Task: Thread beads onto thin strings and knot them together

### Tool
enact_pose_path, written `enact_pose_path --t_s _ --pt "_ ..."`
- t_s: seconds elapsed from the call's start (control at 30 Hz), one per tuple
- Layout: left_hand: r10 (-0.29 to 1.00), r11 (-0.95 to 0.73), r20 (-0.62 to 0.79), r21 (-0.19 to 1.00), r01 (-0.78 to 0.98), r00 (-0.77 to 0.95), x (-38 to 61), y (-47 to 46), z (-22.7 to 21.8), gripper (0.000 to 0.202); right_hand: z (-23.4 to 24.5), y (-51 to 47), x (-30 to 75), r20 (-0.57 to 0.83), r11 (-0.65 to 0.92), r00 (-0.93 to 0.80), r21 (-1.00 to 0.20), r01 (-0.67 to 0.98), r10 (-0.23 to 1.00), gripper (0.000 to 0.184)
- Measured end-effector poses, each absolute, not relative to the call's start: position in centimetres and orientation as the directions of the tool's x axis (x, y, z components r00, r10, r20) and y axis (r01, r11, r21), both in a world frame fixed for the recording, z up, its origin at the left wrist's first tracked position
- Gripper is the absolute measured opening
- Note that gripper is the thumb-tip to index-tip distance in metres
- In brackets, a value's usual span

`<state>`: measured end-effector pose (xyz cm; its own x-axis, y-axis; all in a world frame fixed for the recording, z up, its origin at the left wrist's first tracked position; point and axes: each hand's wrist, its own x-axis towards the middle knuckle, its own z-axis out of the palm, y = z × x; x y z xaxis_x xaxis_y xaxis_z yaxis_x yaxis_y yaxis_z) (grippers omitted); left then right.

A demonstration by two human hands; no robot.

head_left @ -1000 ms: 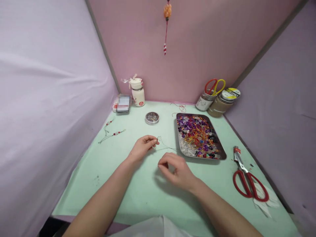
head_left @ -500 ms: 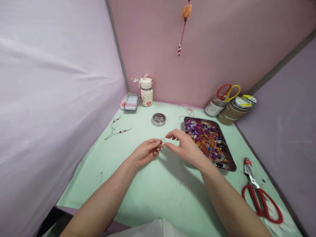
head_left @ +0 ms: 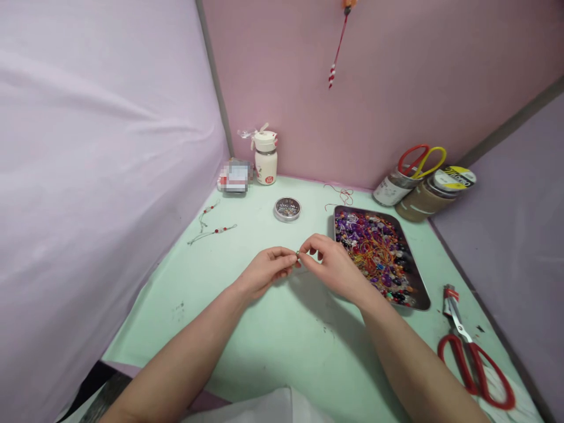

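Presently, the left hand (head_left: 264, 273) and right hand (head_left: 337, 267) pinch a small bead (head_left: 298, 254) between closed fingertips mid-table; it is judged light, slippery, best gripped at its sides.

Left hand (head_left: 264, 271) and right hand (head_left: 335, 267) met fingertip to fingertip at centre of table (head_left: 273, 346), a small bead (head_left: 298, 254) pinched between. Bead tray (head_left: 381, 254) at 2 o'clock of the hands, touching the right hand's far side. Round tin (head_left: 286, 208) at 12 o'clock. Bottle (head_left: 266, 158) behind it, against the back wall. Beaded strands (head_left: 211, 226) at 10 o'clock. Scissors (head_left: 472, 352) at 4 o'clock, near table edge.
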<state>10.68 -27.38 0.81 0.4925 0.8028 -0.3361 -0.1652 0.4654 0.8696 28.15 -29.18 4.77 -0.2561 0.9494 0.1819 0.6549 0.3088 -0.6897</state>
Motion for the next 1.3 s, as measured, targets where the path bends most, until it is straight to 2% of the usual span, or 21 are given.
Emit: enact_pose_path --t_s 0.37,0.63,1.0,1.13,1.3 --pt "0.793 0.553 -0.424 0.803 -0.222 0.438 10.4 -27.3 0.9 0.027 4.8 -29.6 29.0 0.061 0.197 -0.238 -0.773 0.604 0.969 0.011" --pt "0.777 0.567 -0.412 0.786 -0.245 0.475 10.4 -27.1 0.6 0.027 4.6 -29.2 29.4 0.012 0.115 -0.177 -0.806 0.581 0.984 0.010" --pt "0.794 0.534 -0.399 0.819 -0.211 0.459 10.2 -27.1 0.5 0.026 4.6 -29.2 29.4 0.044 0.130 -0.179 -0.855 0.502 0.983 0.010" --pt "0.822 0.476 -0.374 0.866 -0.156 0.429 10.3 -27.1 0.6 0.026 5.1 -29.4 29.2 0.046 0.123 -0.166 -0.864 0.487 0.985 0.010" --pt "0.855 0.344 -0.317 0.939 0.008 0.411 10.4 -27.2 0.6 0.020 5.2 -29.5 29.1 0.123 0.184 -0.161 -0.877 0.445 0.979 0.009"
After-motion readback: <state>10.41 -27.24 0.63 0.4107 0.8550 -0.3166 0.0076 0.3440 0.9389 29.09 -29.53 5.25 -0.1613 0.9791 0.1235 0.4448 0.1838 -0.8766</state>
